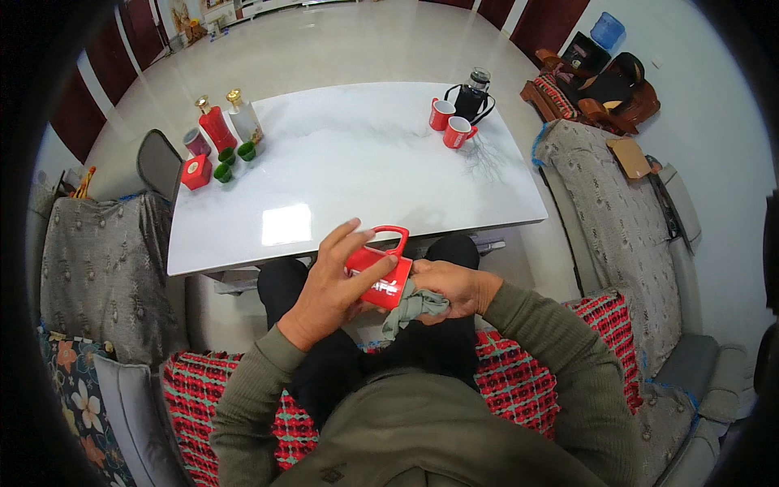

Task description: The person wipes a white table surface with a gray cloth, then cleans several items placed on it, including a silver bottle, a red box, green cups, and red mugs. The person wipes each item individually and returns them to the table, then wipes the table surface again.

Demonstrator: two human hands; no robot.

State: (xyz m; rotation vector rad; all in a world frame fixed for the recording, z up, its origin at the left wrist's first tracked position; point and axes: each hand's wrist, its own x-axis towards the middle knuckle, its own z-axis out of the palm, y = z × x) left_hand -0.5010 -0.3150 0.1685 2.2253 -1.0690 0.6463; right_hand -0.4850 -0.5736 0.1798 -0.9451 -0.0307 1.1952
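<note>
A red mug (pixel 382 281) with white lettering lies tilted on its side above my lap, its red handle pointing towards the table. My left hand (pixel 341 280) grips it around the body, thumb across the front and fingers spread over the far side. At the mug's right end, my right hand (pixel 453 286) holds a bunched grey-green cloth (pixel 420 307). Part of this cloth is pressed at the mug's end, and a loose corner hangs down. How far the cloth reaches inside the mug is hidden.
Two red mugs (pixel 457 133) and a dark-sleeved flask (pixel 471 100) stand at the right of the white table (pixel 365 164). At its left are a red bottle (pixel 217 128), a clear bottle (pixel 244 119), green cups (pixel 246 151), a red box (pixel 196 172) and a can (pixel 196 142).
</note>
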